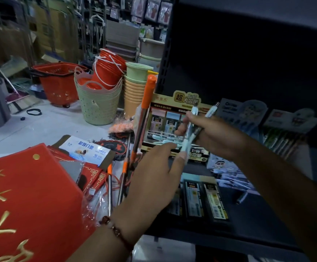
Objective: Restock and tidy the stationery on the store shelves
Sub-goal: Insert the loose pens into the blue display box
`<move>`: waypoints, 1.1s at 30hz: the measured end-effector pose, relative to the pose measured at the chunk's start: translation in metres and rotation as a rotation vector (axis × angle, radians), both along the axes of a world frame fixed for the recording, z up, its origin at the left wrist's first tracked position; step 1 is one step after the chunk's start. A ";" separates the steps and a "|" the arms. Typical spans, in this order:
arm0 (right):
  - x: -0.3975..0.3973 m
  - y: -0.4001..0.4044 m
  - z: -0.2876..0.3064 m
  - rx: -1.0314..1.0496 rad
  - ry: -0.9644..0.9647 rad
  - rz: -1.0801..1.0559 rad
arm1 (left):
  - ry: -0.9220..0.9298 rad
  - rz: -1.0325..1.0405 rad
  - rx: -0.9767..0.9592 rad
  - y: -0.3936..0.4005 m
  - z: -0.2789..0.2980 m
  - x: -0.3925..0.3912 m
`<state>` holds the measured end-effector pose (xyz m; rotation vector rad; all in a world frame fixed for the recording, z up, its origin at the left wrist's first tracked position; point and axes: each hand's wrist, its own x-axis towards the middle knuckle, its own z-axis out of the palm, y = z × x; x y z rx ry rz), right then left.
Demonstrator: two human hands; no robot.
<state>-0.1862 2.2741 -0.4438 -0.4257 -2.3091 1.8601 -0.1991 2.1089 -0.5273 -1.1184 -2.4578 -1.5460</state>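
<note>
My right hand [213,136] grips two or three pale blue pens [192,121], tips up, in front of a cream pen display box [174,110] on the dark shelf [220,231]. My left hand [154,178], with a bead bracelet at the wrist, reaches in below; its fingertips touch the lower ends of the pens. Whether the fingers pinch them is unclear. Dark refill packs [204,200] lie flat on the shelf under my hands. Cartoon pen display boxes [242,112] stand to the right.
Orange-handled mops [144,114] lean at the shelf's left edge. Red banners [21,201] and a packaged mat [86,150] lie at lower left. On the floor behind stand a green basket stack [97,104], orange buckets [109,69], stacked cups [135,87] and a red shopping basket [57,82].
</note>
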 end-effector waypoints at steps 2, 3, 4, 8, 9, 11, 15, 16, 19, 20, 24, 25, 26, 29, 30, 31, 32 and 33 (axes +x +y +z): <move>0.021 -0.007 0.002 -0.195 -0.080 0.023 | -0.208 -0.097 0.096 0.010 0.004 0.010; 0.029 -0.009 0.000 -0.260 -0.123 0.031 | -0.308 -0.149 0.118 0.015 0.005 0.015; 0.037 -0.009 -0.003 -0.314 -0.166 0.046 | -0.387 -0.198 0.127 0.020 0.007 0.020; 0.066 -0.001 -0.015 -0.405 -0.204 0.017 | -0.479 -0.293 0.137 0.041 0.013 0.045; 0.074 0.002 -0.018 -0.405 -0.187 0.011 | -0.505 -0.302 0.119 0.046 0.012 0.051; 0.088 0.008 -0.025 -0.395 -0.147 0.014 | -0.583 -0.293 0.100 0.056 0.013 0.061; 0.114 0.019 -0.045 -0.390 0.047 -0.103 | -0.773 -0.318 0.138 0.071 0.012 0.073; 0.120 0.022 -0.048 -0.379 0.089 -0.143 | -0.804 -0.327 0.143 0.073 0.012 0.076; 0.133 0.029 -0.052 -0.352 0.164 -0.199 | -0.884 -0.301 0.170 0.075 0.006 0.086; 0.135 0.033 -0.052 -0.367 0.188 -0.224 | -0.890 -0.281 0.180 0.076 0.004 0.088; 0.136 0.045 -0.048 -0.368 0.231 -0.306 | -0.811 -0.160 0.185 0.070 0.001 0.084; 0.135 0.048 -0.047 -0.352 0.239 -0.331 | -0.797 -0.144 0.194 0.068 0.002 0.081; 0.133 0.051 -0.046 -0.336 0.245 -0.360 | -0.788 -0.128 0.208 0.066 0.003 0.077; 0.127 0.058 -0.045 -0.271 0.286 -0.455 | -0.773 -0.083 0.247 0.064 0.009 0.066; 0.123 0.061 -0.047 -0.237 0.302 -0.488 | -0.775 -0.074 0.263 0.066 0.010 0.064; 0.119 0.064 -0.048 -0.206 0.317 -0.529 | -0.783 -0.062 0.275 0.069 0.010 0.062; 0.115 0.068 -0.051 -0.179 0.334 -0.572 | -0.796 -0.051 0.282 0.071 0.009 0.060; 0.111 0.072 -0.053 -0.159 0.358 -0.617 | -0.816 -0.040 0.285 0.073 0.009 0.059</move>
